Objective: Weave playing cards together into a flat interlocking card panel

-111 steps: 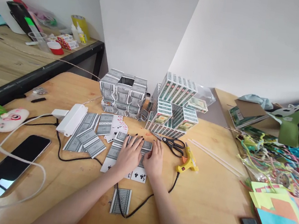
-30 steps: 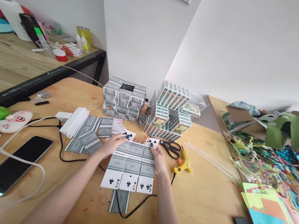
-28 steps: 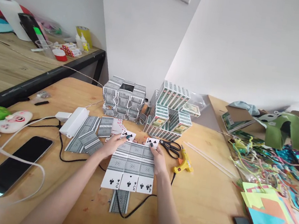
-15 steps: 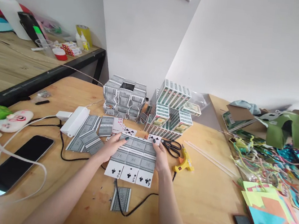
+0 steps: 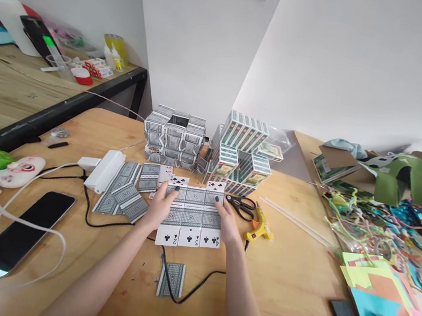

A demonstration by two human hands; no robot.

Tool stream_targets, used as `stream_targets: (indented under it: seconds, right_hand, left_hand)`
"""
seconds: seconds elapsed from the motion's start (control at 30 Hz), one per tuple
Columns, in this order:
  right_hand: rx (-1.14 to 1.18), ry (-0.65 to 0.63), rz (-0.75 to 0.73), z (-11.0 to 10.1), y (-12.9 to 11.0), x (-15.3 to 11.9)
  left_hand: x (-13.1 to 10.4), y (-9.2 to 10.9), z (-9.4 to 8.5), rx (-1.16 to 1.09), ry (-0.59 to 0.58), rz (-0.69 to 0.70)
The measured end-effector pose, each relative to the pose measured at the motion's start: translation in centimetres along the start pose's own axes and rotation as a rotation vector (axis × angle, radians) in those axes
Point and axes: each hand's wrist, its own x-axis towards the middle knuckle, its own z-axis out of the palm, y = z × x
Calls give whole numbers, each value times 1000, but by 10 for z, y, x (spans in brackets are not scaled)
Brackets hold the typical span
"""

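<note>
So the flat card panel (image 5: 192, 218) is smooth, glossy playing cards lined up in a neat grid: gray patterned backs across the middle, white faces with black clubs along the near edge (2, 3 and 4), and a couple more white faces poking out at the far edge. It's over the middle of the wooden table (image 5: 286, 295), between both hands. The left hand (image 5: 158, 207) has its left edge in a narrow grip, thumb on top, and the right hand (image 5: 228, 221) does the same on the other side. Can't tell if the panel touches the wood.

Behind it there's a chunky, ridged card structure (image 5: 174, 141) with a rectangular hole on top, and beside that a stepped stack of glossy card boxes (image 5: 245, 131). Black-handled scissors (image 5: 241, 207) and a yellow plastic glue gun (image 5: 260, 228) sit just right of the right hand. A patterned card piece (image 5: 172, 280) lies nearer, with a thin black cable (image 5: 201, 281) looped over it.

Compared to the earliest shot, the left hand isn't spread over the cards anymore. And versus a moment ago, the panel sits squarer, its near edge further from the wearer.
</note>
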Motion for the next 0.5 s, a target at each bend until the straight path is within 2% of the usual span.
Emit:
stream_targets:
  seconds: [0.1,0.2,0.37,0.5]
  right_hand:
    - [164,-105,49,-7,-1,-7]
    - [314,-58,2,-2,12,-24]
    - [338,-87,94,26,36,-59]
    - [364,-94,116,45,39,-68]
  left_hand:
    - [-2,8,0,-221,119,-73]
    - [-10,15,1,-380,166,-138]
    - [-27,14,1,-336,235,-113]
    - [-37,9,-1,-276,254,-132]
